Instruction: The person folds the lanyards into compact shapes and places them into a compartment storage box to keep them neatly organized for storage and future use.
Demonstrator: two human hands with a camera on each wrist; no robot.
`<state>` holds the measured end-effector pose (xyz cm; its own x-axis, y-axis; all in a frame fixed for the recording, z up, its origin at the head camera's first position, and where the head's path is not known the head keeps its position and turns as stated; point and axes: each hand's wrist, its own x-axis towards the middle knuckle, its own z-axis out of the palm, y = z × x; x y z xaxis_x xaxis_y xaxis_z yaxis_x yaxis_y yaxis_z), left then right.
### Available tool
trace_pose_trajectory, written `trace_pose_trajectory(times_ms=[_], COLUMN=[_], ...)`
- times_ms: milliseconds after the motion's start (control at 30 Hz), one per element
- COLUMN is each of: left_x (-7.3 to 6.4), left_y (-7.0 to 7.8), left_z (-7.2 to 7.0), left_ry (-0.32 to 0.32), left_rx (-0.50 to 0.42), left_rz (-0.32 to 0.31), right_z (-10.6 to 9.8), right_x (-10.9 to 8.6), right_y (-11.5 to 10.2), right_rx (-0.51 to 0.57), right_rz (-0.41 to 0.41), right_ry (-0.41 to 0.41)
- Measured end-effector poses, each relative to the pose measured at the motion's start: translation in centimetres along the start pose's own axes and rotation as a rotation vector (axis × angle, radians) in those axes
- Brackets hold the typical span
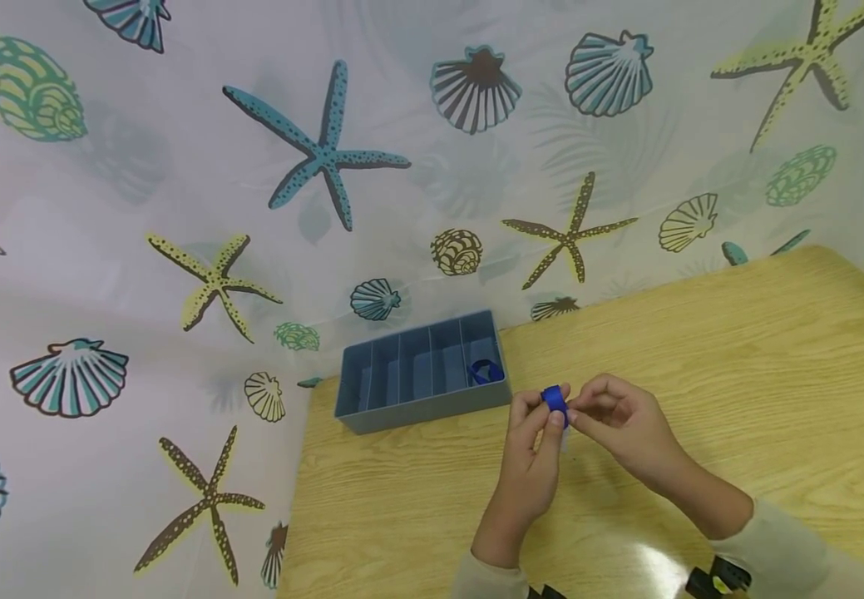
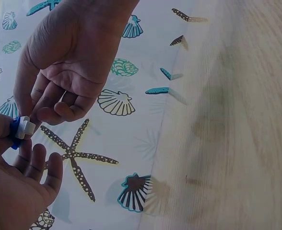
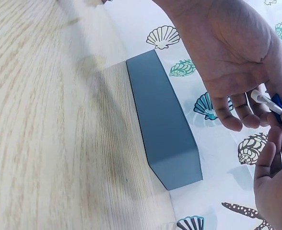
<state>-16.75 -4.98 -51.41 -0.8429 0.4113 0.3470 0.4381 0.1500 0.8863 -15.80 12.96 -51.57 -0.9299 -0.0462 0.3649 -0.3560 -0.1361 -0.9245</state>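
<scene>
A small blue band (image 1: 554,399) with a white plastic piece (image 3: 265,101) on it is held up between the two hands, above the table. My left hand (image 1: 533,466) pinches the band between thumb and fingers. At the band's right side my right hand (image 1: 622,424) pinches its edge with thumb and forefinger, other fingers loosely bent. In the left wrist view, the white plastic piece (image 2: 26,128) sticks out between the fingertips, and most of the blue band (image 2: 15,130) is covered by fingers.
Behind the left hand stands a grey-blue tray (image 1: 424,408) with several compartments. A blue loop (image 1: 486,371) lies in its rightmost compartment. The wooden table (image 1: 761,358) meets a white curtain (image 1: 402,50) printed with shells and starfish along its back and left sides.
</scene>
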Motion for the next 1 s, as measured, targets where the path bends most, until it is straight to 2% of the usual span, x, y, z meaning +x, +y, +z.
trace_pose_trajectory(times_ms=[200, 400, 633, 800, 1000], left_x=[0.05, 0.01, 0.05, -0.05, -0.19], left_y=[-0.11, 0.05, 0.23, 0.22, 0.45], left_z=[0.07, 0.13, 0.40, 0.47, 0.26], left_ry=[0.009, 0.021, 0.028, 0.022, 0.010], left_rx=[0.001, -0.026, -0.090, -0.089, -0.100], left_rz=[0.024, 0.035, 0.023, 0.031, 0.005], right_z=[0.02, 0.02, 0.18, 0.02, -0.10], right_x=[0.08, -0.01, 0.02, 0.01, -0.09], right_y=[0.09, 0.29, 0.16, 0.33, 0.42], right_rx=[0.066, 0.101, 0.078, 0.103, 0.114], right_rz=[-0.088, -0.096, -0.086, -0.085, -0.061], right_ry=[-0.077, -0.112, -0.076, -0.089, -0.103])
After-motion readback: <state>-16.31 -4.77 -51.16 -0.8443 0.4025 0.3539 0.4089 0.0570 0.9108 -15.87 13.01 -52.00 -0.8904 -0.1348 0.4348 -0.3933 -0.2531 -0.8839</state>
